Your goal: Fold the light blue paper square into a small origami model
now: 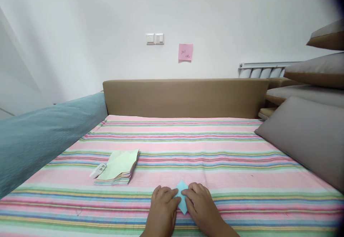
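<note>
A small light-blue folded paper (182, 195) lies on the striped cloth, close to me, with one corner pointing away and one toward me. My left hand (163, 204) covers its left side, thumb and forefinger pressing on the paper, the other fingers curled. From the right, my right hand (199, 203) holds the opposite side, with thumb and forefinger on it as well. Both side corners of the paper are hidden under the fingers. Left of my hands and farther away is a stack of coloured paper sheets (120, 163), pale green on top.
A white plastic object (98, 170), perhaps a cutter, rests against the stack's left edge. The striped cloth (188, 145) is bordered by a brown backrest (185, 99), a blue-covered armrest (53, 129) and grey cushions (309, 136). A pink note (185, 52) hangs on the wall.
</note>
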A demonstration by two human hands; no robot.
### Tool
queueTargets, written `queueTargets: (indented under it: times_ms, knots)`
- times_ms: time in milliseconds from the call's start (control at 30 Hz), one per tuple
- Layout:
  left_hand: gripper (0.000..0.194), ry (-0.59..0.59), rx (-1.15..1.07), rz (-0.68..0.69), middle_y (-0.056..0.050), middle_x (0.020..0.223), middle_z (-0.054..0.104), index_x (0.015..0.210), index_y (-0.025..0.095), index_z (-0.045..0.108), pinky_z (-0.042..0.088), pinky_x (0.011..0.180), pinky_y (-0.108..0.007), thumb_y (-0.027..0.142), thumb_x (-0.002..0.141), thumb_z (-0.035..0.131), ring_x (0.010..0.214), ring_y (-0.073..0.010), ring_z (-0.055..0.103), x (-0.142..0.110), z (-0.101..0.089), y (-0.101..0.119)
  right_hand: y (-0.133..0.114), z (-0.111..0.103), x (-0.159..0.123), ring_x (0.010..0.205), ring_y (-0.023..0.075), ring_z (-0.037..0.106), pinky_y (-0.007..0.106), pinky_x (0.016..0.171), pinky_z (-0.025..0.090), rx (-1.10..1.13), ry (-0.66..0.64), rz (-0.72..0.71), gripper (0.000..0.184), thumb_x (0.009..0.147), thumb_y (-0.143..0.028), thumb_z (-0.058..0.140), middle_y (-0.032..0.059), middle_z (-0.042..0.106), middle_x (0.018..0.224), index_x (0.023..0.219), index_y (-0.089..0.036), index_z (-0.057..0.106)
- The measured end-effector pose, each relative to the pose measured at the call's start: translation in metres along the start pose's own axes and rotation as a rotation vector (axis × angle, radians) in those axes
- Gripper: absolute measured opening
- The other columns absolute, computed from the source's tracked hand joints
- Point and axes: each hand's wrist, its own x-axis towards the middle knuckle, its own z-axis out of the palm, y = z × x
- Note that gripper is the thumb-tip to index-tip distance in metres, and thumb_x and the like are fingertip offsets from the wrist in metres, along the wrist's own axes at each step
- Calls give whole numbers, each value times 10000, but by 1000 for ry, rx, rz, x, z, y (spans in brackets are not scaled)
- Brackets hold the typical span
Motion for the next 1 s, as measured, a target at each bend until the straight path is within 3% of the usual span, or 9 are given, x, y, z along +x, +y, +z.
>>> queueTargets:
  times_ms: [267,433,667,1000]
  knots:
    - [316,-8,-26,0,2,1041,666,924,250,640,461,741,-395,45,724,504,844,-221,563,-1,5,3,-1,1,2,856,194,499,337,771,367,-44,-10,11,254,837,-170,454,23,558,901,1016,-278,599]
    - [341,-14,-35,-6,6,1029,667,921,244,639,468,735,-407,26,699,497,837,-228,561,0,5,4,-1,3,5,848,193,497,334,748,370,-92,-25,-9,339,844,-161,438,32,547,917,1133,-298,551]
    - [326,-46,-45,-21,4,1021,668,929,240,639,475,721,-414,39,711,501,827,-234,564,3,3,7,-8,6,9,913,201,483,354,778,363,-72,-22,-1,369,816,-158,470,25,517,971,1101,-368,574]
    - [350,8,-31,15,0,1032,672,923,236,645,480,719,-411,28,695,481,827,-232,567,-1,9,2,2,14,14,957,225,490,397,812,365,-142,-7,120,403,814,-161,437,46,532,985,1141,-355,571]
